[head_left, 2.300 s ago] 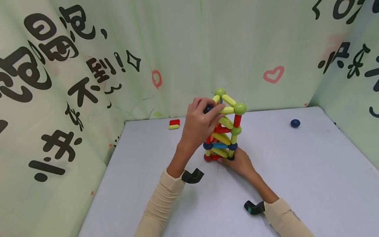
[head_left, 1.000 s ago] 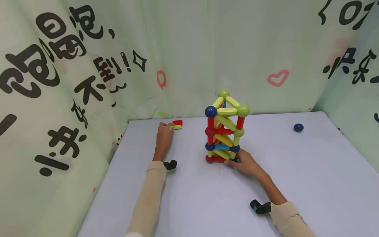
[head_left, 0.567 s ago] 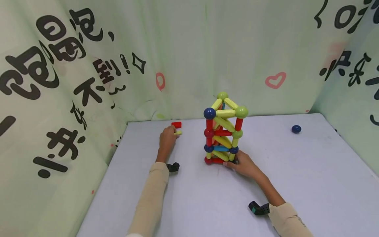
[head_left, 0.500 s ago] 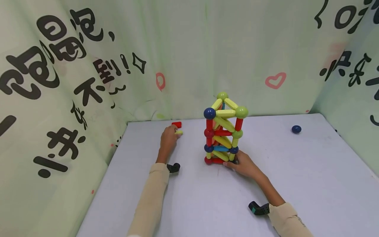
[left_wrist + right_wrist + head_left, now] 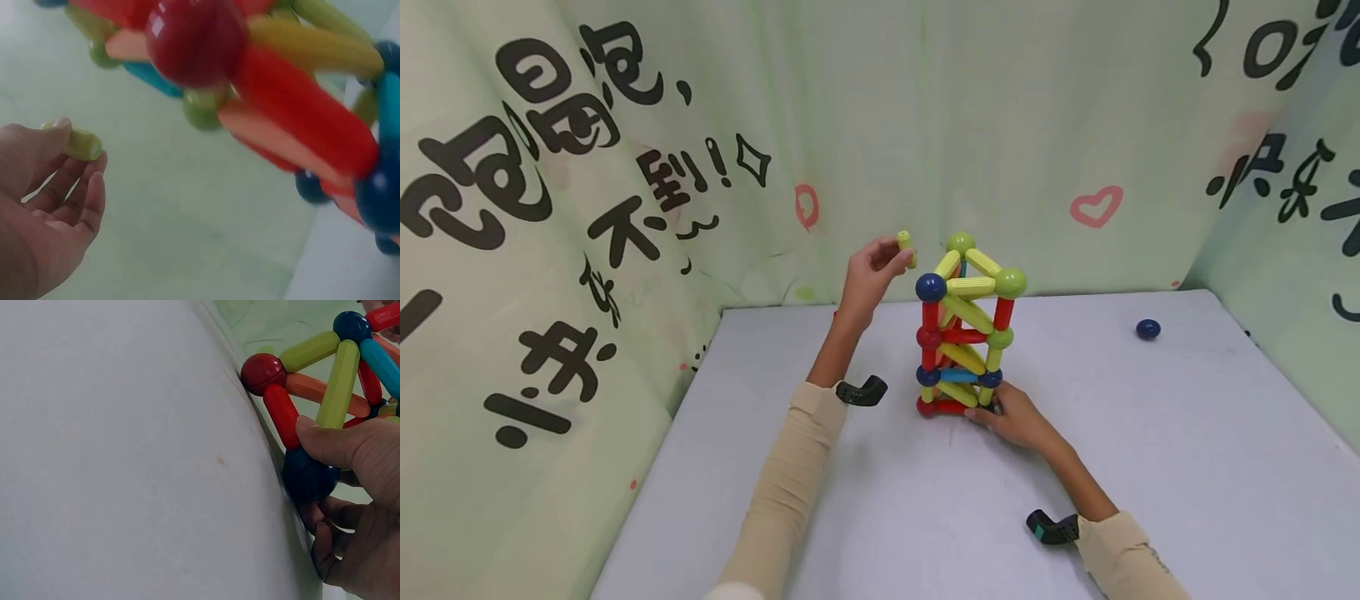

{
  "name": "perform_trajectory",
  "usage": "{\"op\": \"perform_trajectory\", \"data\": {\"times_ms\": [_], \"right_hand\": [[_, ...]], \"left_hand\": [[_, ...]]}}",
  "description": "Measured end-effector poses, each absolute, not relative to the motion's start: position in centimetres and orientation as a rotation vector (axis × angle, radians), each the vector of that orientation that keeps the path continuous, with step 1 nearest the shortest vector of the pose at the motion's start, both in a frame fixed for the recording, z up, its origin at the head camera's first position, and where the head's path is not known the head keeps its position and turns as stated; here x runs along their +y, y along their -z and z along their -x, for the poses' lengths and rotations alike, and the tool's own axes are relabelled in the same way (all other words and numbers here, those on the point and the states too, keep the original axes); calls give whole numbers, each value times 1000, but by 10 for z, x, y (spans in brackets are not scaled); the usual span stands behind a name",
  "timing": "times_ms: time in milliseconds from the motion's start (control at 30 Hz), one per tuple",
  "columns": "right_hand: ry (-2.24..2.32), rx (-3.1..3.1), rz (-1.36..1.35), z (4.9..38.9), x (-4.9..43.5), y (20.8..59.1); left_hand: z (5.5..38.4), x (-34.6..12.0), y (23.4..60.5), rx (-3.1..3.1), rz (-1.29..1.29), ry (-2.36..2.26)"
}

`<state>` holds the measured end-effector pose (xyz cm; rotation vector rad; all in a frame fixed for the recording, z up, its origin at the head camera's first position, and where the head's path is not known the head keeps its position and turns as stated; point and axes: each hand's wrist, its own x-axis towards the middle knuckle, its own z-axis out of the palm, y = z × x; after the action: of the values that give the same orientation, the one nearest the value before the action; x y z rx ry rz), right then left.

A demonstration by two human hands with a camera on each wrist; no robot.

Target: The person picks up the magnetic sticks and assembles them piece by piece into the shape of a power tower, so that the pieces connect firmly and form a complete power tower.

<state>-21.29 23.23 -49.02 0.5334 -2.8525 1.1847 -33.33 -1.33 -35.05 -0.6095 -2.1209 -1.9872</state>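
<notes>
A tower of magnetic sticks and balls stands upright on the table, with green and blue balls at its top. My left hand is raised just left of the tower's top and pinches a yellow-green magnetic stick between thumb and fingers. That stick is apart from the tower, as the left wrist view also shows. Low on the tower, my right hand grips the bottom corner, thumb and fingers around a dark blue ball. Part of that ball is hidden by the fingers.
A loose dark blue ball lies on the right part of the white table. Only a sliver of a red stick shows behind the left forearm at the back edge. A printed curtain hangs close behind the table.
My left hand has gone from the tower's top to the sticks at the back left, picked up the yellow-green stick and lifted it rightward beside the tower's top. The right hand has stayed at the base.
</notes>
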Motion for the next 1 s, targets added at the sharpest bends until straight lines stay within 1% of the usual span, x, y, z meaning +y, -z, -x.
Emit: {"op": "perform_trajectory", "data": {"times_ms": [167, 300, 767, 900, 1000], "right_hand": [[-1195, -2853, -511, 212, 232, 493], [-1207, -2863, -499, 211, 231, 496], [-1216, -2851, -494, 210, 231, 493], [-1225, -2848, -495, 210, 232, 491], [-1223, -2854, -488, 210, 232, 491]], "left_hand": [[327, 8, 313, -2060, 730, 2065], [326, 19, 299, -2106, 794, 2023], [333, 30, 284, -2270, 948, 1713], [337, 25, 290, -2244, 941, 1730], [346, 15, 303, -2214, 861, 1758]]}}
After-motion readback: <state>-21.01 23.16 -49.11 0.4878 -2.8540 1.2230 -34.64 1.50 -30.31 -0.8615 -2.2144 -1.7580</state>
